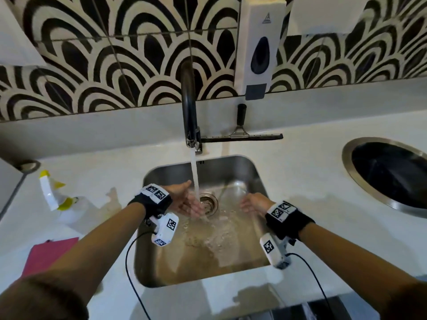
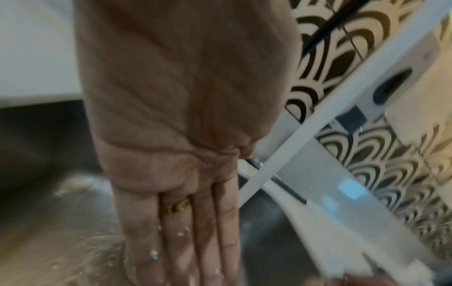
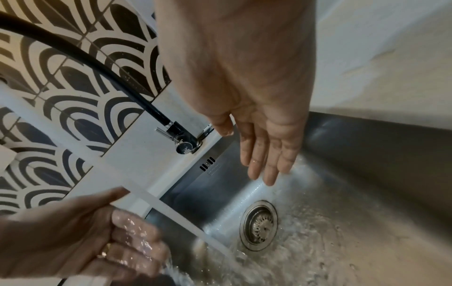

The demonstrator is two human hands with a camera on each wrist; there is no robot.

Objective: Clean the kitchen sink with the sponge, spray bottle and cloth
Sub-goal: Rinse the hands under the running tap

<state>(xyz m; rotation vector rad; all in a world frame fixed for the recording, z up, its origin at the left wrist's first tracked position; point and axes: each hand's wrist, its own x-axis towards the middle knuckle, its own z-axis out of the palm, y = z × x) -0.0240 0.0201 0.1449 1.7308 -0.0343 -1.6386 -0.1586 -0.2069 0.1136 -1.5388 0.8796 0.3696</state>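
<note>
Water runs from the black faucet (image 1: 189,107) into the steel sink (image 1: 147,262), splashing round the drain (image 1: 209,202). My left hand (image 1: 187,200) is held flat, palm up, under the stream (image 1: 196,179); its fingers (image 2: 181,241) are straight and wet, a gold ring on one. My right hand (image 1: 253,202) hangs over the sink's right side with straight fingers (image 3: 266,160), holding nothing. The spray bottle (image 1: 53,197), white with yellow parts, lies on the counter left of the sink. A pink cloth (image 1: 46,255) lies nearer me on the left. I see no sponge.
A black-handled squeegee (image 1: 242,132) lies behind the sink. A white soap dispenser (image 1: 256,47) hangs on the patterned tile wall. A round steel-rimmed opening (image 1: 390,174) is set in the counter at the right. Wrist camera cables (image 1: 131,273) trail over the sink's front edge.
</note>
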